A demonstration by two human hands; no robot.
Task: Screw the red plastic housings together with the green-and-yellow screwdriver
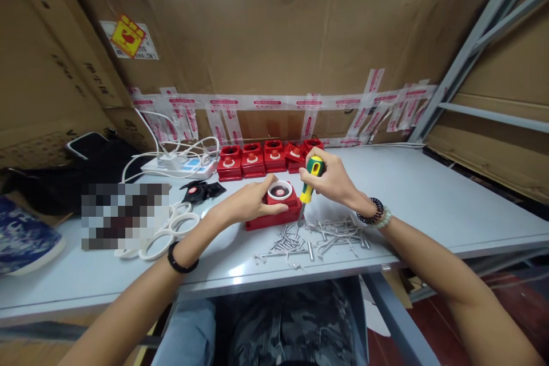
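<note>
My left hand (251,199) is closed around a red box-shaped housing (270,216) that rests on the table, a white ring (280,190) with a dark centre on its upper face. In my right hand (332,177) is a screwdriver (312,180) with a green and yellow handle, held upright. Its shaft points down beside the housing's right end; whether the tip touches anything I cannot tell. Just in front of the housing lie loose screws (288,240) and a pile of longer metal rods (337,233).
Several similar red housings (253,167) stand in a row behind. At left are white rings (158,245), black parts (201,190), a power strip (189,167) with tangled cables and a blue-white patterned item (26,237). Cardboard (274,34) walls the back; a metal frame (467,51) rises at right.
</note>
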